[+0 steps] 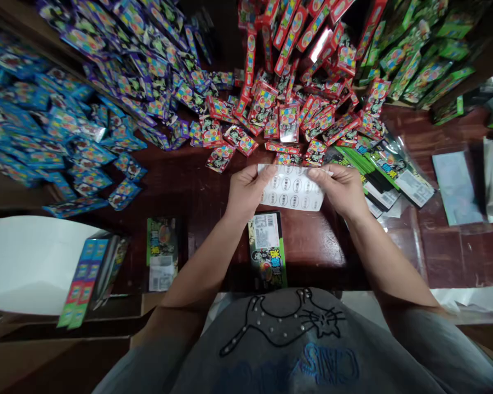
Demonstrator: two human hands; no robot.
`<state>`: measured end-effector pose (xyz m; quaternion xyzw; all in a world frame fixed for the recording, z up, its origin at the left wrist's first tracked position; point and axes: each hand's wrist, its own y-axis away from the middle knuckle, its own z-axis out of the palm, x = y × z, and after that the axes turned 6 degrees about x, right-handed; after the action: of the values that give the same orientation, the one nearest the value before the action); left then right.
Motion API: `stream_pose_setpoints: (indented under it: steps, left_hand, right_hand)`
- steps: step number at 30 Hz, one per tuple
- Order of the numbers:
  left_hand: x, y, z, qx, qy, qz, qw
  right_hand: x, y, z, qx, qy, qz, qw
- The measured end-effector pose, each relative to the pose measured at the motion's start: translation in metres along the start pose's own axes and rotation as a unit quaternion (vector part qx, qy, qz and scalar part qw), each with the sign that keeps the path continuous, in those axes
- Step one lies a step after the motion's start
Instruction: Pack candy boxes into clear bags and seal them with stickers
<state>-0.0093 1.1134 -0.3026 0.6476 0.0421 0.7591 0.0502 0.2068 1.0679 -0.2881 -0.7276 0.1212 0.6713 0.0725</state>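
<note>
A white sheet of round stickers (pixel 291 189) printed with black circles is stretched between my two hands above the table. Its left edge is pinched by my left hand (pixel 248 189), thumb on top. At the upper right corner my right hand (pixel 340 186) grips the sheet in the same way. Just below the sheet lies a black and green printed packet (pixel 267 251) with a white label, near the table's front edge. Small red candy boxes (pixel 288 123) are heaped right beyond my fingers.
Purple boxes (pixel 148 71), blue boxes (pixel 66 137) and green boxes (pixel 427 60) lie in piles. Flat green-black packets (pixel 386 169) overlap at right. Another packet (pixel 162 254) lies left, beside a stack of coloured boxes (pixel 86 279) and a white curved surface (pixel 28 262).
</note>
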Motion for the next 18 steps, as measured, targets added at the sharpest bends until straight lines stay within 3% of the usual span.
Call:
stream_pose_setpoints:
  steps: [7,12,15,18]
  left_hand:
    - [0.001,-0.002,-0.003,0.002,-0.061,0.064,0.996]
    - [-0.001,0.000,0.000,-0.006,-0.089,0.105,0.990]
    - [0.005,0.003,0.006,-0.033,-0.086,0.084,0.992]
    - [0.010,0.004,0.014,-0.078,-0.065,0.009,0.995]
  right_hand:
    - [-0.022,-0.026,-0.051,-0.096,0.048,0.025,0.994]
    - [-0.025,-0.032,-0.053,-0.211,0.064,0.017,0.975]
    - [-0.011,-0.026,-0.040,-0.167,0.018,-0.004,0.986]
    - [-0.002,-0.016,-0.030,-0.112,-0.002,-0.047,0.993]
